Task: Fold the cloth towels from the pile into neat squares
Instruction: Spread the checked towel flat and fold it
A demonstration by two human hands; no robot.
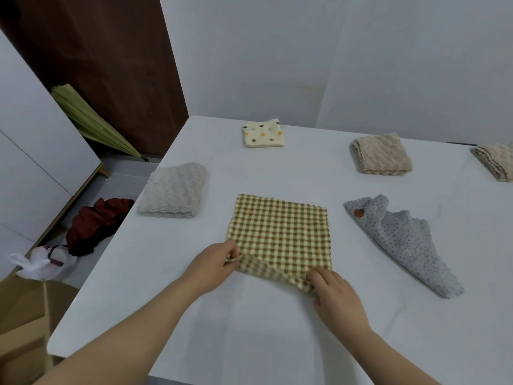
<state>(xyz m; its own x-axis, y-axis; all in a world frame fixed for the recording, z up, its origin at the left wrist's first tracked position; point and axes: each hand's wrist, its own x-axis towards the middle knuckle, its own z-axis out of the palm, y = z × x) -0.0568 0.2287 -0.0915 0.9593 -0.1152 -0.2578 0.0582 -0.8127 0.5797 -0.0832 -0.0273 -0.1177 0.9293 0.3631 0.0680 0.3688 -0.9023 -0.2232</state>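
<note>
A green and cream checked towel lies spread flat in the middle of the white table. My left hand pinches its near left corner, lifted slightly off the table. My right hand pinches the near right corner, where the near edge is raised and crumpled. A grey dotted towel lies unfolded and rumpled to the right of it.
Folded towels sit around the table: a fluffy grey one at left, a cream polka-dot one at the back, two beige ones at back right. A folded green umbrella, red cloth and cardboard box lie beyond the table's left edge.
</note>
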